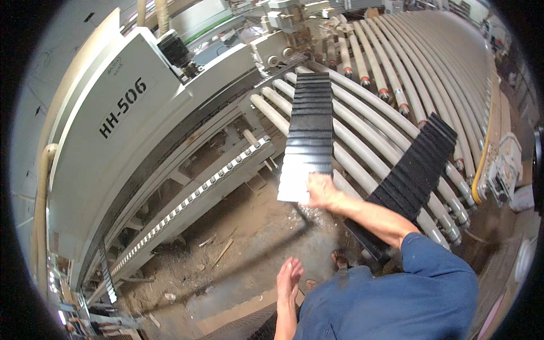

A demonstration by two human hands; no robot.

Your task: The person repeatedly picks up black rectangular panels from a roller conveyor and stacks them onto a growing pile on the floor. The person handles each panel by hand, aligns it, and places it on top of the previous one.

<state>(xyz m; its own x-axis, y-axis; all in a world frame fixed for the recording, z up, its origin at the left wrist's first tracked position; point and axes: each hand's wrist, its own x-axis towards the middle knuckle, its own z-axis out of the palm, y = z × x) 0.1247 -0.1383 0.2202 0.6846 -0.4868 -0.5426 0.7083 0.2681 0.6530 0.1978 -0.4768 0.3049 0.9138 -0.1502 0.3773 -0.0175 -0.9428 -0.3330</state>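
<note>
A long black ribbed panel [309, 122] lies along the pale rollers, its near end washed white by glare. At that end, my right hand [323, 191] is closed on the panel's right edge; the fingertips are partly hidden. My left hand [289, 277] hangs above the floor, apart from the panel, with its fingers loosely stretched and nothing in them. To the right, beyond my right forearm, a second black ribbed panel [416, 164] rests slantwise across the rollers. A dark flat piece [367, 241] shows below my right forearm.
A large grey-white machine [141, 102] fills the left side, with a toothed chain track [192, 198] along it. Pale rollers [362, 136] fan out at the right, continuing into the distance. Scraps litter the floor [226, 272]. Dark ribbed material [266, 326] lies at the lower edge.
</note>
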